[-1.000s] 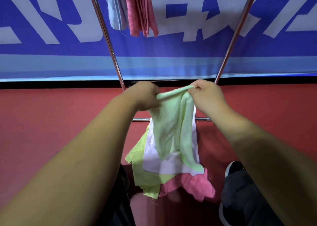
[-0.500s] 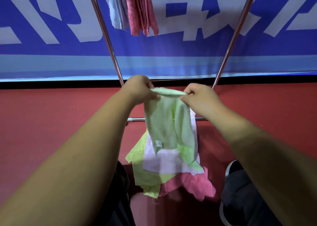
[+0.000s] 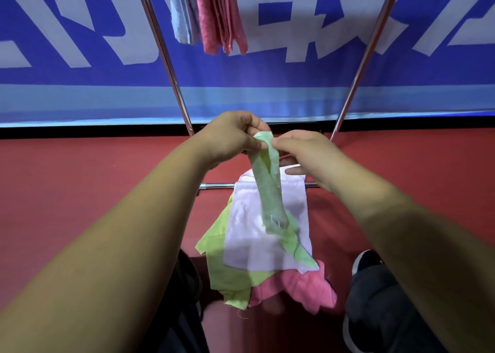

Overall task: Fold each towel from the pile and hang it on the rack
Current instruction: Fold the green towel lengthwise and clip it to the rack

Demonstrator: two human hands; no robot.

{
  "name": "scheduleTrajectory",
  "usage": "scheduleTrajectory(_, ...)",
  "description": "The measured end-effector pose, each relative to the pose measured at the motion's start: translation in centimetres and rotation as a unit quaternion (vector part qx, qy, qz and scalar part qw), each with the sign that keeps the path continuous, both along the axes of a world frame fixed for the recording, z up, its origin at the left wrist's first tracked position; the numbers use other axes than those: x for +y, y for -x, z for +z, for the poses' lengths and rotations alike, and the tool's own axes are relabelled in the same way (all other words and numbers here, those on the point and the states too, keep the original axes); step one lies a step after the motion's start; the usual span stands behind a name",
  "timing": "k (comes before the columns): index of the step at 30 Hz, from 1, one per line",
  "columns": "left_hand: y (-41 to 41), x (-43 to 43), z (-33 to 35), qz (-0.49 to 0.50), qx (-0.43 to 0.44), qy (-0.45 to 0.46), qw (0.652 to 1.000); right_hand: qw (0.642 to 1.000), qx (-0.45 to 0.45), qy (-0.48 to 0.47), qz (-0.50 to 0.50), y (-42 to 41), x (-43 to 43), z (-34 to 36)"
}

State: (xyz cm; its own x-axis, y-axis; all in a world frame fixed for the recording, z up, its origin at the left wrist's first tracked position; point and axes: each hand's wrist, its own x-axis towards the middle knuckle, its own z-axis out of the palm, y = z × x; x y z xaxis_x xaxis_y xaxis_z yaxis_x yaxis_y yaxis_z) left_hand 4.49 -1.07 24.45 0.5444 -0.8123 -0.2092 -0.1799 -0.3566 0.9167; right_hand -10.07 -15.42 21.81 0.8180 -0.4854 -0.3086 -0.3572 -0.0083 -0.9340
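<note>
A pale green towel [image 3: 269, 191] hangs folded into a narrow strip in front of me. My left hand [image 3: 230, 136] and my right hand [image 3: 308, 154] both pinch its top edge, close together. Below it a pile lies on the red floor: a white towel [image 3: 254, 234] on top, a yellow-green towel [image 3: 227, 269] and a pink towel [image 3: 297, 288] under it. The rack's two slanted metal legs [image 3: 166, 57] rise to either side, with a low crossbar [image 3: 217, 185]. A light blue towel [image 3: 182, 12] and a pink towel [image 3: 219, 17] hang at the top.
A blue and white banner [image 3: 294, 90] covers the wall behind the rack. My dark trouser legs and a dark shoe [image 3: 365, 259] flank the pile on the red floor [image 3: 80, 186].
My hands have come together, bringing the two top corners of the green towel against each other. The towel went from a wide spread to a narrow hanging strip.
</note>
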Motion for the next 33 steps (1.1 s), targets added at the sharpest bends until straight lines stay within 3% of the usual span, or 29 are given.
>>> scheduleTrajectory(6, 0.4, -0.3, -0.1, -0.017, -0.032, -0.028, 0.999, 0.999, -0.036, 0.020, -0.013, 0.1, 0.0, -0.2)
scheduleTrajectory(8, 0.2, -0.2, -0.2, -0.028, -0.114, -0.069, 0.991, 0.997, -0.059, 0.020, -0.038, 0.1, -0.1, -0.1)
scheduleTrajectory(11, 0.4, 0.0, -0.7, -0.068, -0.267, -0.160, 0.948, 0.993, -0.072, 0.053, -0.076, -0.2, -0.5, 0.0)
scheduleTrajectory(20, -0.5, 0.1, -2.2, -0.088, -0.296, -0.307, 0.900, 0.955, -0.105, 0.091, -0.260, 0.3, -3.6, 0.3)
scheduleTrajectory(23, -0.6, 0.0, -2.1, -0.070, -0.277, -0.300, 0.910, 0.952, -0.076, 0.149, -0.255, 0.8, -4.0, -0.1)
scheduleTrajectory(26, -0.4, -0.6, -1.9, -0.018, -0.189, -0.203, 0.961, 0.954, -0.037, 0.231, -0.189, 1.1, -3.0, -0.2)
scheduleTrajectory(29, 0.6, -1.3, -1.9, 0.011, -0.076, -0.098, 0.992, 0.963, -0.025, 0.227, -0.142, 1.1, -1.3, -0.7)
scheduleTrajectory(33, 1.7, -2.2, -1.6, -0.002, 0.007, -0.048, 0.999, 0.971, -0.034, 0.205, -0.118, 1.1, 0.1, -1.6)
